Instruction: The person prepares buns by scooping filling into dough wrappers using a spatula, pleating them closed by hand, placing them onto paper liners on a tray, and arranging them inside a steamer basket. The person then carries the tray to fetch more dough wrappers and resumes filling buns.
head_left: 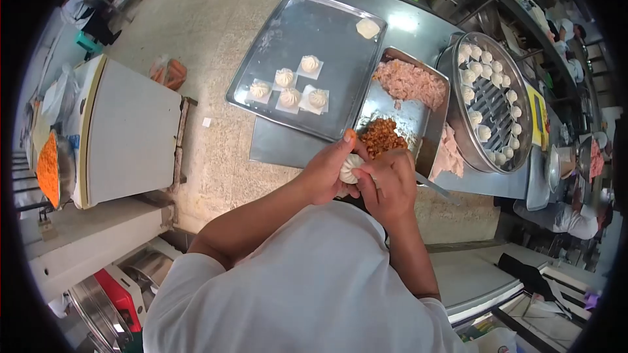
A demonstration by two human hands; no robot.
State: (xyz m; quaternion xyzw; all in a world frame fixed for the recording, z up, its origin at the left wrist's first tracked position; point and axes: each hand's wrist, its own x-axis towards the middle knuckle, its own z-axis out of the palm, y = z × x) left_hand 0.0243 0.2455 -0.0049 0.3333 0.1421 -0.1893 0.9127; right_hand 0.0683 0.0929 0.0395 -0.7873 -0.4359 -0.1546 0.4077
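A pleated white bun (350, 168) is between my two hands, close to my chest. My left hand (330, 168) cups it from the left, with an orange smear on the thumb tip. The fingers of my right hand (391, 186) pinch the pleats at the top of the bun. Just beyond my hands, a deep metal pan (374, 99) holds pink minced meat (413, 84) and a reddish-brown chopped filling (383, 137). On the large metal tray (288, 39) to the left, several pleated buns (288, 97) sit on paper squares, and a flat dough round (367, 28) lies in its far corner.
A round steamer (451, 62) with several small buns stands at the right. A flat metal blade (439, 189) sticks out near the pan's front corner, by a pinkish cloth (450, 153). At left is a white cabinet (134, 134) and a bowl of orange shreds (64, 170).
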